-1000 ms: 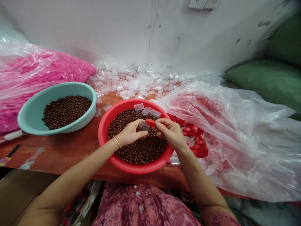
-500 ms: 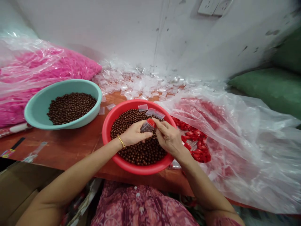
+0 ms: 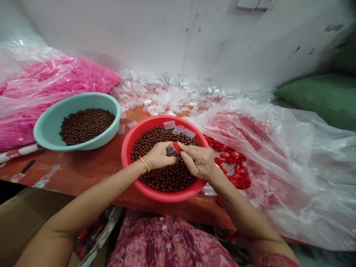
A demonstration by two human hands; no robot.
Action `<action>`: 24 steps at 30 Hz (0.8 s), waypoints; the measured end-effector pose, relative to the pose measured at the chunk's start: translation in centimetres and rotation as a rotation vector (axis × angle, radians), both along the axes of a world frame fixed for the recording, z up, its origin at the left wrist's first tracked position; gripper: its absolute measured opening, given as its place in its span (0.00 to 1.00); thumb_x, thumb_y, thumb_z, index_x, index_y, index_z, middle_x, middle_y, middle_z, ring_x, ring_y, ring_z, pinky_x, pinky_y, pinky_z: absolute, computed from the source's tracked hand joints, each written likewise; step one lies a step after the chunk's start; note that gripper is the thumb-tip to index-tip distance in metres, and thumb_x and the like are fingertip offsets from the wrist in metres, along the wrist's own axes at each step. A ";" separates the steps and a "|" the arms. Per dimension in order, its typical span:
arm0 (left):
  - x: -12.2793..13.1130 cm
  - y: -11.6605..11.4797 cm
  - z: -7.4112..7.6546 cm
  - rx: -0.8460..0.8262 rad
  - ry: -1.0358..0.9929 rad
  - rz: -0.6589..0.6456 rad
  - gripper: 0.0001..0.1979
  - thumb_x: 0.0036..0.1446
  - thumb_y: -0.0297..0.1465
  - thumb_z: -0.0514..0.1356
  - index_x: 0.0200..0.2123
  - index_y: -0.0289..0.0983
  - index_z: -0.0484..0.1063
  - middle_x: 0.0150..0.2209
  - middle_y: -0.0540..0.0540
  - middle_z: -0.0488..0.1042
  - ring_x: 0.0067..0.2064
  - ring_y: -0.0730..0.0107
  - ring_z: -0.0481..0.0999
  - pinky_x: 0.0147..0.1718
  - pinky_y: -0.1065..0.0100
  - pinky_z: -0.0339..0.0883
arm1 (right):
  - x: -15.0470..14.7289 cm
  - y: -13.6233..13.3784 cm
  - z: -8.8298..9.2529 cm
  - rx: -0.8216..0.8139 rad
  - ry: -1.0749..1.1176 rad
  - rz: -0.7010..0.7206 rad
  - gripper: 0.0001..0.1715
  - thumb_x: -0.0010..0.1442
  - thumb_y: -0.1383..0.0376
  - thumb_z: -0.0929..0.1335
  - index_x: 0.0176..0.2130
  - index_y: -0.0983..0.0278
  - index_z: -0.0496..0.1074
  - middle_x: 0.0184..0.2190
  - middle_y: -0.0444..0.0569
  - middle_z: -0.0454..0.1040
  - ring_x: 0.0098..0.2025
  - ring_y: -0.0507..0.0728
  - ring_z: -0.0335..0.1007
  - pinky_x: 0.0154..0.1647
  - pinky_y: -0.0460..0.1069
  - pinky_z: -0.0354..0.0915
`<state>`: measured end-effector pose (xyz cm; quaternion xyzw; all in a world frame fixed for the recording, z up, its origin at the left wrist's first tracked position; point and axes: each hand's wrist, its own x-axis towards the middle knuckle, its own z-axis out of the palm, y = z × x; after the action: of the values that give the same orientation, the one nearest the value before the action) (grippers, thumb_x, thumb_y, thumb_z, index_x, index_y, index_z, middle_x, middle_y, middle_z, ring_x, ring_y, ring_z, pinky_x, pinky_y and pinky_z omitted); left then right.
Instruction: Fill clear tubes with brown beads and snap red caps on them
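Above a red basin point(image 3: 126, 152) of brown balls point(image 3: 167, 178), my left hand point(image 3: 158, 156), with a gold bracelet on the wrist, grips a small clear plastic box point(image 3: 171, 150). Dark contents show through its wall. A red cap point(image 3: 176, 146) sits at the box's upper right end. My right hand point(image 3: 198, 160) pinches that cap between thumb and bent fingers; whether it is fully seated I cannot tell. Several clear empty boxes point(image 3: 178, 129) lie on the balls at the basin's far side.
A teal basin point(image 3: 46, 128) of brown balls stands left, before a bag of pink pieces point(image 3: 69, 70). Clear boxes point(image 3: 155, 94) are heaped along the wall. Red caps point(image 3: 236, 167) spill from a plastic bag point(image 3: 292, 159) at right. A carton point(image 3: 30, 218) stands below the table edge.
My right hand has turned and closed further over the red cap, its fingers now flatter against it. My left hand keeps its grip on the box. The view has shifted slightly.
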<state>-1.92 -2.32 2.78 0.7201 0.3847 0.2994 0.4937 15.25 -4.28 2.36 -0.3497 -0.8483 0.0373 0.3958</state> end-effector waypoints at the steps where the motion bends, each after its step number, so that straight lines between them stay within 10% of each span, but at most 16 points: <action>1: 0.2 -0.2 0.3 0.022 0.074 -0.029 0.06 0.41 0.31 0.58 0.24 0.34 0.64 0.21 0.55 0.62 0.25 0.78 0.60 0.25 0.75 0.56 | -0.1 0.2 0.1 -0.055 0.091 -0.018 0.17 0.63 0.64 0.59 0.44 0.66 0.73 0.25 0.47 0.70 0.26 0.51 0.67 0.29 0.46 0.65; 6: 1.8 -1.4 1.5 0.114 0.325 -0.068 0.08 0.40 0.30 0.58 0.18 0.36 0.59 0.17 0.56 0.58 0.20 0.79 0.56 0.21 0.74 0.50 | -1.6 1.5 0.1 -0.632 0.574 0.034 0.32 0.65 0.52 0.48 0.54 0.64 0.66 0.35 0.49 0.72 0.32 0.51 0.69 0.36 0.48 0.67; 10: 2.6 -2.4 1.1 0.172 0.372 -0.070 0.06 0.39 0.26 0.57 0.17 0.36 0.60 0.16 0.55 0.60 0.19 0.79 0.57 0.20 0.74 0.52 | -1.8 1.6 0.0 -0.918 0.529 0.186 0.34 0.63 0.48 0.51 0.63 0.59 0.53 0.52 0.49 0.68 0.49 0.52 0.67 0.52 0.51 0.63; 15: 2.6 -2.7 0.4 0.309 0.663 -0.041 0.07 0.42 0.29 0.57 0.28 0.34 0.71 0.23 0.48 0.73 0.24 0.70 0.69 0.25 0.71 0.62 | -2.0 0.4 -0.1 -0.718 0.385 0.178 0.34 0.62 0.47 0.56 0.60 0.61 0.58 0.60 0.49 0.60 0.61 0.55 0.55 0.64 0.54 0.48; 19: 1.9 -2.7 1.3 0.396 0.781 -0.059 0.07 0.45 0.31 0.55 0.28 0.36 0.71 0.24 0.48 0.74 0.26 0.68 0.72 0.27 0.71 0.63 | -2.1 -0.1 -0.5 -0.600 0.463 0.092 0.35 0.64 0.48 0.50 0.53 0.63 0.68 0.52 0.52 0.69 0.55 0.55 0.63 0.59 0.53 0.56; 24: -5.4 -6.4 2.9 0.427 0.630 0.178 0.09 0.53 0.39 0.55 0.29 0.40 0.70 0.24 0.54 0.74 0.25 0.74 0.72 0.27 0.74 0.64 | 5.1 0.0 -0.9 -0.537 0.432 -0.305 0.29 0.64 0.52 0.53 0.45 0.64 0.73 0.41 0.50 0.76 0.42 0.54 0.72 0.44 0.49 0.65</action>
<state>-7.31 -8.74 5.66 0.8272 0.5073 0.1787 0.1626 20.33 -4.32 1.42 -0.5473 -0.6434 0.2722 0.4609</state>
